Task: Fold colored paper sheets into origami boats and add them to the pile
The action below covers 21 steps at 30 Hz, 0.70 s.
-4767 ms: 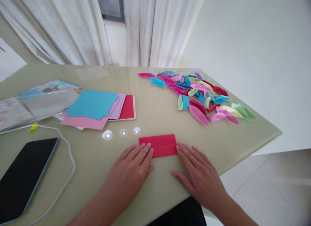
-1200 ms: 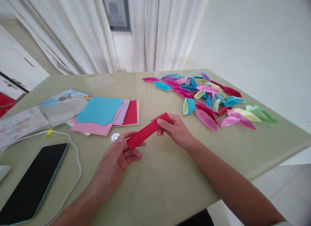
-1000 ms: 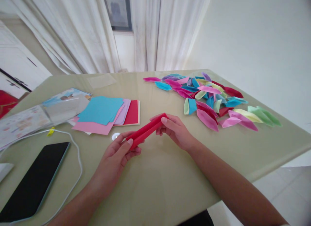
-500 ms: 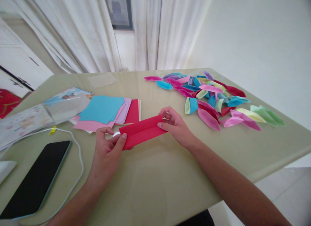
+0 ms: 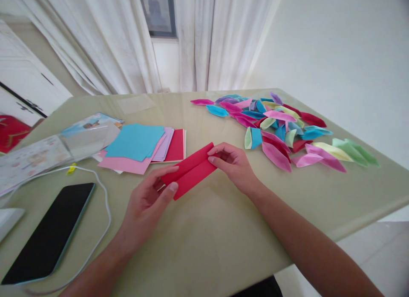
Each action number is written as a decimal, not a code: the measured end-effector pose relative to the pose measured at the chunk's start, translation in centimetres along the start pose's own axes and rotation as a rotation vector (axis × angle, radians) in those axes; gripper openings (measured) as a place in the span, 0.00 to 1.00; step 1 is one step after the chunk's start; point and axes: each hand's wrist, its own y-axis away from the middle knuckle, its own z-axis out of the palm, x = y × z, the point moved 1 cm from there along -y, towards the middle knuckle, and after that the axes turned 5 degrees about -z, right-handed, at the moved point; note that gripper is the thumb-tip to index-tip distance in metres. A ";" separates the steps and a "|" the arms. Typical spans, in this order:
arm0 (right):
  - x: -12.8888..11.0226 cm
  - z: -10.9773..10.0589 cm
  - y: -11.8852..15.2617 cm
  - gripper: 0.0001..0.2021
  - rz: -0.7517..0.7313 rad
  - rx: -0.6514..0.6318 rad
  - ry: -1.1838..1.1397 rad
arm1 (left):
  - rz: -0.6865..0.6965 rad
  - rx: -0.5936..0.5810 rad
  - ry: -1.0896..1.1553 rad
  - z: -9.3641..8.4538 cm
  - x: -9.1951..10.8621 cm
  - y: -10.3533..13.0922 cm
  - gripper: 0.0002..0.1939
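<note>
On the pale green glass-topped bench (image 5: pixel 204 254), near its left edge, a black flat phone (image 5: pixel 47 233) lies face up with a white cable (image 5: pixel 102 203) looping round its far end, and beyond it sits a clear plastic sleeve of printed sheets (image 5: pixel 57 145). Just right of that, a fanned stack of square coloured paper sheets (image 5: pixel 140 145), blue on top with pink, lilac and red beneath, rests flat towards the middle of the bench. In front of the stack the left hand (image 5: pixel 147 203) pinches the near end of a long red folded paper strip (image 5: pixel 190 171) between thumb and fingers, while the right hand (image 5: pixel 234 165) pinches its far end in the same way; both hands are closed on the paper and hold it at a slant close to the bench top, well in from the front edge. The strip shows a lengthwise crease with two layers lying along it, so the early folds look done, but it has none of the pointed, boat-like shape of the finished pieces. Those lie towards the right edge: a loose heap of folded paper petals (image 5: pixel 281 126) in pink, blue, red, yellow and green, many overlapping, which suggests much of the batch is made while the unfolded sheets in the stack remain.
</note>
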 end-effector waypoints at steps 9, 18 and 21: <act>-0.5 0.4 0.4 0.08 -0.033 -0.010 0.098 | 0.053 0.078 -0.203 -0.5 -0.7 -0.3 0.09; -1.1 0.5 0.4 0.13 -0.007 -0.030 0.042 | -0.002 0.141 -0.053 -0.3 -1.1 -0.3 0.30; -0.9 0.4 0.4 0.15 0.010 -0.076 0.059 | -0.040 0.249 -0.113 -0.5 -0.8 -0.3 0.24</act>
